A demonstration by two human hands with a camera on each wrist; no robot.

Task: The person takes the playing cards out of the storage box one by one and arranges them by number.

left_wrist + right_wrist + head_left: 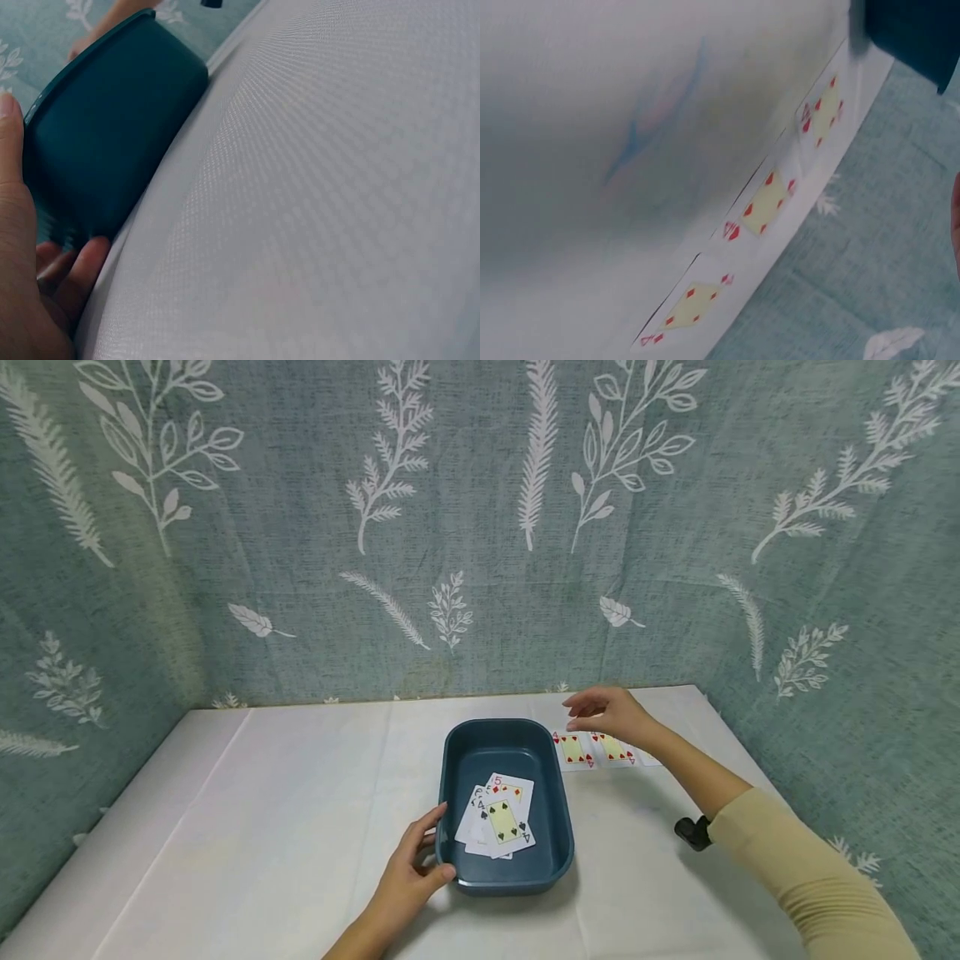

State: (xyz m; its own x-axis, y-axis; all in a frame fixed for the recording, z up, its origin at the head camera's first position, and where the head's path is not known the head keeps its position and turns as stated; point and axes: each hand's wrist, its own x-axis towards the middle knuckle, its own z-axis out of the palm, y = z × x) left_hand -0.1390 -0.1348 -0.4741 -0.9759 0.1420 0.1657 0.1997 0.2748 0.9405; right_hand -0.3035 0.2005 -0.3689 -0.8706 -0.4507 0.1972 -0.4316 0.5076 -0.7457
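Observation:
A dark blue plastic bin (557,827) stands on the table, with several playing cards in it. On top lies a four of spades (504,822), overlapping a five of diamonds (516,785). My left hand (405,877) holds the bin's near left corner, thumb at the rim and fingers against the side. To the bin's right, my right hand (611,714) hovers over a row of face-up red fours (573,750), fingers loosely bent and holding nothing. Three of these cards (765,204) show in the right wrist view, set apart from the fingers.
A white cloth (247,827) covers the table. Behind and at both sides hangs a green leaf-patterned curtain (480,527), close to the table's back edge. A small black device (693,832) sits at the right sleeve's cuff.

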